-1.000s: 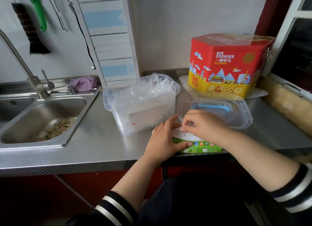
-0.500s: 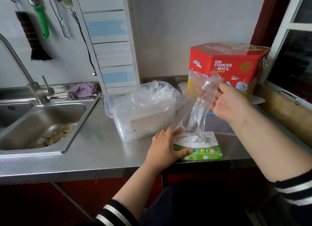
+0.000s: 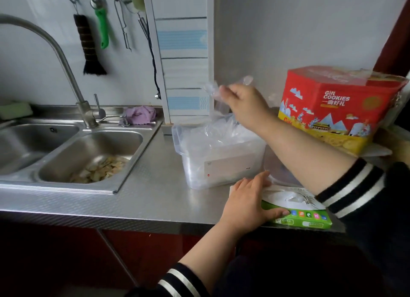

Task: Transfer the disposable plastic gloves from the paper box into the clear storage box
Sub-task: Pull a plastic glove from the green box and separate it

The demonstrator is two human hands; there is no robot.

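A thin, transparent plastic glove [image 3: 218,101] is pinched between the curled fingers and thumb of the right hand [image 3: 246,103], which is raised above the open top of the clear storage box [image 3: 221,161]; the glove's lower end hangs down onto the crumpled heap of gloves [image 3: 221,130] already lying in that box, and its upper end is bunched at the fingertips. The clear storage box is set on the steel counter [image 3: 155,196], just behind the paper box [image 3: 297,210] and to the right of the sink [image 3: 88,154]; a white label is seen on its front wall. The green and white paper box is laid flat at the counter's front edge, and more clear film is visible in the opening in its top face. It is pressed down by the left hand [image 3: 246,203], whose fingers are laid straight and close together over its left end while the thumb is stretched along the green front side. The right forearm, with a dark sleeve [image 3: 355,185] striped in white, is held across above the paper box (much of the box's far side is hidden by it). A red and yellow cookie tin [image 3: 339,110] is stood at the right near the wall, well apart from the hands. Pale scraps are seen in the sink basin, a purple cloth [image 3: 139,114] is laid behind it by the tap [image 3: 66,59], and a brush [image 3: 88,45] and a green-handled tool [image 3: 102,28] are hung on the wall above.
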